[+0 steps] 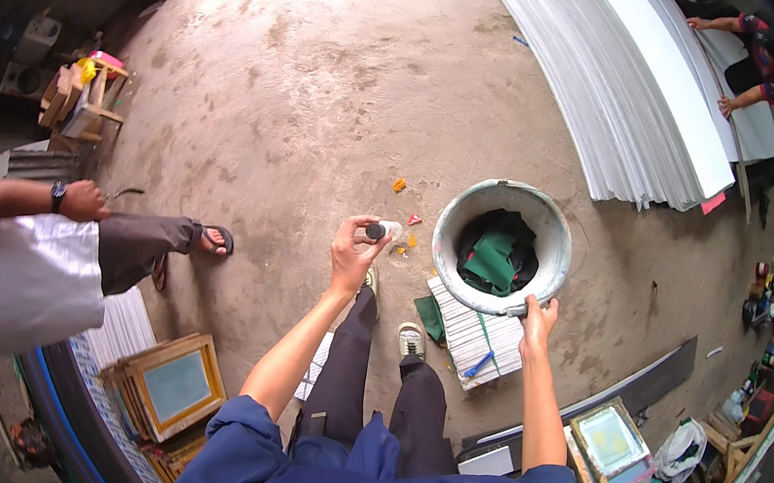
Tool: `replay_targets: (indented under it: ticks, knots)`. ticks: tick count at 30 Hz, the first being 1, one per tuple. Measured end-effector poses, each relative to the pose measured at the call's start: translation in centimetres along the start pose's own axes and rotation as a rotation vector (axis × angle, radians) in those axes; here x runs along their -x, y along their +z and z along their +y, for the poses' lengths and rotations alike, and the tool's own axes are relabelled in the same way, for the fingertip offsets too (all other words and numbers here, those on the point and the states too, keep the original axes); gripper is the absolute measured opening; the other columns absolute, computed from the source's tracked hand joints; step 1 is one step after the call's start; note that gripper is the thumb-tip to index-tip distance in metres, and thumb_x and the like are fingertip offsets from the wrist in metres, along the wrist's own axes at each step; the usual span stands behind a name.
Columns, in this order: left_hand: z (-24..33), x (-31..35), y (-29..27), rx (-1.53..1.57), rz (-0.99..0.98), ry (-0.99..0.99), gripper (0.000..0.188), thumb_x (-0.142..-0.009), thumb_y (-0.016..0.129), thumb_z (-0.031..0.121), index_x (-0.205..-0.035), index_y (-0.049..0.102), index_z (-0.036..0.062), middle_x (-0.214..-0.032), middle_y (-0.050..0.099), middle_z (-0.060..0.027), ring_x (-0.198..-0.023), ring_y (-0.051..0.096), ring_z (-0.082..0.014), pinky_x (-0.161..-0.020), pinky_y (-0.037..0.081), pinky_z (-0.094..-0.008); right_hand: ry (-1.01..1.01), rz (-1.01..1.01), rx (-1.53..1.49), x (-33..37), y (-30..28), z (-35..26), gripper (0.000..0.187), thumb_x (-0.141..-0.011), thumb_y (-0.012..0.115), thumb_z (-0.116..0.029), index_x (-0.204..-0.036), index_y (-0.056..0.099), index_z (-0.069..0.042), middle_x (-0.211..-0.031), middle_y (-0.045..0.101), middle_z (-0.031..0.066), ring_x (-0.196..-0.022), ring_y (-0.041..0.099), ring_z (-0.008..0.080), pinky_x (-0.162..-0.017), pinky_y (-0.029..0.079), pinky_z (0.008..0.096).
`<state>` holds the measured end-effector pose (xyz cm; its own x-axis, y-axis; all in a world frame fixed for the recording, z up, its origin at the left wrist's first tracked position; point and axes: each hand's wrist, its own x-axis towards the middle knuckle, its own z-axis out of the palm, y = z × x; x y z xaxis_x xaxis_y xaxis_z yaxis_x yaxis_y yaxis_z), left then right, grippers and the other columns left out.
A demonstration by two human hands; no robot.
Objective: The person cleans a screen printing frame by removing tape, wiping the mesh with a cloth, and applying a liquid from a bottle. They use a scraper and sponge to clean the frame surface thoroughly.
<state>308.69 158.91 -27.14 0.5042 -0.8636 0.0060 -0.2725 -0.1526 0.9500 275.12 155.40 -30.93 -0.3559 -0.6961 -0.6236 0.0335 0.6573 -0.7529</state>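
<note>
My left hand (349, 254) is closed round a small clear plastic bottle (392, 231) with a dark cap, held above the floor. My right hand (538, 324) grips the near rim of a paint-stained grey bucket (558, 240). Inside the bucket lie crumpled dark cloths and a green piece of cloth (492, 260). Orange scraps (399, 185) and a small red-and-white scrap (415, 219) are on the concrete floor between the bottle and the bucket. Below the bucket is a bound stack of white sheets (470, 336), partly hidden by it, with a blue item (478, 364) on top.
A large stack of white sheets (622, 87) stands at the far right, with another person (767, 67) beside it. On the left stands a person in a white shirt (20, 281). Wooden frames (177, 385) lean at lower left; more frames (613, 439) and shelves fill the right edge.
</note>
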Motion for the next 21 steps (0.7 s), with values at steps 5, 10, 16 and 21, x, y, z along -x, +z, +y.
replay_targets:
  ticks: [5, 10, 16, 21]
  knots:
    - [-8.6, -6.6, 1.2, -0.043, -0.08, -0.017, 0.03, -0.073, 0.072, 0.002, -0.099, 0.058, 0.0018, -0.099, 0.062, -0.0092, -0.089, 0.064, -0.0172, -0.07, 0.058, -0.029, 0.039, 0.043, 0.028, -5.1, 8.1, 2.1, 0.083, -0.073, 0.066, -0.013, -0.137, 0.019, 0.011, -0.134, 0.037, 0.028, -0.122, 0.041, 0.0294, -0.1, 0.033, 0.033]
    - [-19.9, -11.0, 4.3, -0.169, -0.172, -0.008, 0.029, -0.072, 0.072, 0.001, -0.097, 0.058, 0.0017, -0.099, 0.062, -0.0102, -0.09, 0.063, -0.0191, -0.072, 0.058, -0.0311, 0.073, 0.1, 0.13, -13.2, 14.3, 8.6, 0.081, -0.074, 0.066, -0.014, -0.137, 0.021, 0.009, -0.136, 0.035, 0.0261, -0.124, 0.04, 0.0299, -0.102, 0.032, 0.0335]
    - [-34.7, -13.0, 10.7, -0.347, -0.277, -0.023, 0.031, -0.072, 0.07, 0.0, -0.099, 0.057, 0.002, -0.101, 0.061, -0.0114, -0.092, 0.062, -0.0215, -0.076, 0.057, -0.032, 0.194, 0.019, -0.056, -23.5, 19.4, 18.5, 0.087, -0.076, 0.064, -0.014, -0.142, 0.01, 0.0, -0.133, 0.036, 0.0243, -0.121, 0.041, 0.0278, -0.101, 0.031, 0.0428]
    - [-43.6, -13.5, 14.8, -0.434, -0.32, 0.053, 0.031, -0.07, 0.07, -0.001, -0.098, 0.056, 0.0047, -0.099, 0.061, -0.0106, -0.093, 0.058, -0.0274, -0.077, 0.053, -0.0348, 0.171, -0.005, -0.211, -28.3, 20.5, 25.1, 0.091, -0.079, 0.06, -0.011, -0.144, -0.003, -0.003, -0.137, 0.029, 0.0263, -0.123, 0.037, 0.0331, -0.104, 0.021, 0.0542]
